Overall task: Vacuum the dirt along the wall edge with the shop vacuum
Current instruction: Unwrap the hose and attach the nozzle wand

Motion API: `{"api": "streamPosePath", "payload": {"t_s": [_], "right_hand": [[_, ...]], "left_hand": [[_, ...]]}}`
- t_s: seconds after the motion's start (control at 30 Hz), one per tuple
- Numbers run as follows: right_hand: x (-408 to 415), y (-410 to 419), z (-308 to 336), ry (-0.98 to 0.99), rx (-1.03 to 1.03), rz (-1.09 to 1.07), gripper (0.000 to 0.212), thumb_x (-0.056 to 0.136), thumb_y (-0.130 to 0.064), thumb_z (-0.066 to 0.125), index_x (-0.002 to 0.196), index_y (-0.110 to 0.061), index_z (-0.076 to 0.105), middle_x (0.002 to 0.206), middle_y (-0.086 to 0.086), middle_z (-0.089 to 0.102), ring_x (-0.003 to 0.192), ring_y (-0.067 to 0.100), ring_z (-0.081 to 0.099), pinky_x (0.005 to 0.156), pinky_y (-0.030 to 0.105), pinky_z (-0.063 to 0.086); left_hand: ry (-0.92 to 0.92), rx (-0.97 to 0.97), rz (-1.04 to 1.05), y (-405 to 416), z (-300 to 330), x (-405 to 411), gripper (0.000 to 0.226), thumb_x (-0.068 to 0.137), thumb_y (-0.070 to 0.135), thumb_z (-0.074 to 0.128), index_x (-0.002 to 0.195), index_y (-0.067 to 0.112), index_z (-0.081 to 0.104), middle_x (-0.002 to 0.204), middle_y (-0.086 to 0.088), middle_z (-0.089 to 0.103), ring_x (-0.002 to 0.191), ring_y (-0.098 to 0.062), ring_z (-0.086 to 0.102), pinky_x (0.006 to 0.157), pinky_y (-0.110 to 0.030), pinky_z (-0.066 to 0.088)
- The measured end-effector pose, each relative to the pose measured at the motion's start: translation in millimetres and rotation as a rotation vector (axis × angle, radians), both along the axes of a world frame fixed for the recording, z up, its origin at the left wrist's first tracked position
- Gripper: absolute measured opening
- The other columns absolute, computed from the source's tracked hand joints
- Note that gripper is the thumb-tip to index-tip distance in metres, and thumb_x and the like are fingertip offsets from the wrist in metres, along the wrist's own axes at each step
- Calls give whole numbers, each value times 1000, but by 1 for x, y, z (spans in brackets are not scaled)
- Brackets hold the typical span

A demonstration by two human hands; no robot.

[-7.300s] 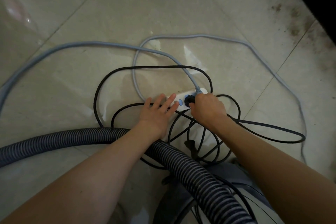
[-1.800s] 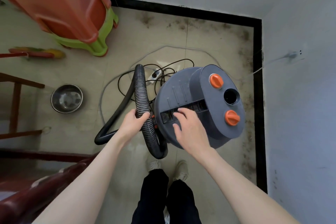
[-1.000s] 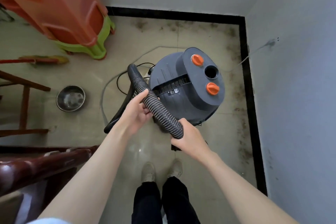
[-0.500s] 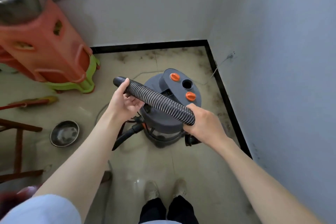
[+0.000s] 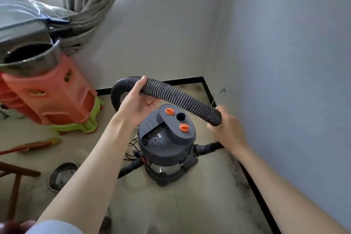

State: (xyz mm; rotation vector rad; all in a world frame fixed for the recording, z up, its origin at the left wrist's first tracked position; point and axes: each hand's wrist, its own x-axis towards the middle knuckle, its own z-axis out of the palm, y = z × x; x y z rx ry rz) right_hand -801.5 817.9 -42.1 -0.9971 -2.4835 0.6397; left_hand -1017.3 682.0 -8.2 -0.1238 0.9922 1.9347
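One metal bowl [image 5: 62, 175] lies on the floor at left, beside one stack of plastic stools [image 5: 51, 97]. One shop vacuum [image 5: 167, 144] stands mid-floor near the corner, with two orange knobs [image 5: 169, 111] on its lid. One ribbed hose [image 5: 178, 97] arches above it — the left hand [image 5: 136, 102], palm up, cups it with thumb over the top; the right hand [image 5: 226, 129], blurred, grips the hose end. Against half a second ago, both hands hold the hose higher and the view has tilted up to a curtain [image 5: 89, 5].
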Motion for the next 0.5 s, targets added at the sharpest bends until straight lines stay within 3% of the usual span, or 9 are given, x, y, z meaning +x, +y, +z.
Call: {"api": "streamPosePath", "payload": {"t_s": [0.07,0.13,0.23,0.27,0.33,0.4,0.47,0.5], "right_hand": [[13,14,4,32,-58,-59,24,82,-13,66,101,-5,55,76,2,56,65,21,50,48,23,33],[23,26,9,78,-82,-142,24,81,-18,67,99,-6,56,88,7,60,78,25,54,58,28,39],[41,35,16,16,-67,-318,41,82,-46,67,100,-10,60,96,9,57,103,30,47,77,33,37],[48,35,20,4,-148,-339,45,82,-52,66,101,-11,60,91,5,54,106,30,46,79,33,38],[58,38,27,80,-512,-348,45,84,-48,67,109,-11,58,85,-1,54,102,27,54,75,32,46],[65,39,37,274,-1038,-336,46,88,-29,68,126,-7,52,111,8,59,102,28,57,68,29,51],[75,41,46,442,-1210,-351,46,95,-13,58,136,1,43,132,12,50,118,34,53,61,22,51],[80,41,44,459,-1157,-320,46,95,-17,59,134,1,44,126,8,52,118,32,54,56,19,49]], "left_hand": [[50,41,-51,6,15,19,45,86,28,64,119,1,49,114,-15,61,105,-26,64,92,-38,53],[67,85,-63,13,30,40,45,84,25,65,118,0,51,109,-17,64,106,-29,64,94,-40,51],[176,78,-54,23,53,68,30,87,22,62,108,2,55,94,-13,67,88,-23,69,76,-33,58],[204,74,-54,26,59,77,28,88,22,61,107,3,54,93,-12,66,84,-22,70,74,-32,59],[225,73,-50,31,68,92,25,89,20,61,106,3,54,93,-12,67,83,-22,70,79,-33,58],[234,77,-38,31,71,105,21,88,19,61,101,4,56,92,-11,67,86,-22,70,83,-34,57],[251,84,-26,27,74,116,17,87,18,62,97,5,57,92,-11,67,88,-23,69,85,-35,56],[254,89,-18,25,74,121,17,86,18,62,96,5,57,93,-11,67,89,-23,69,84,-35,56]]}}
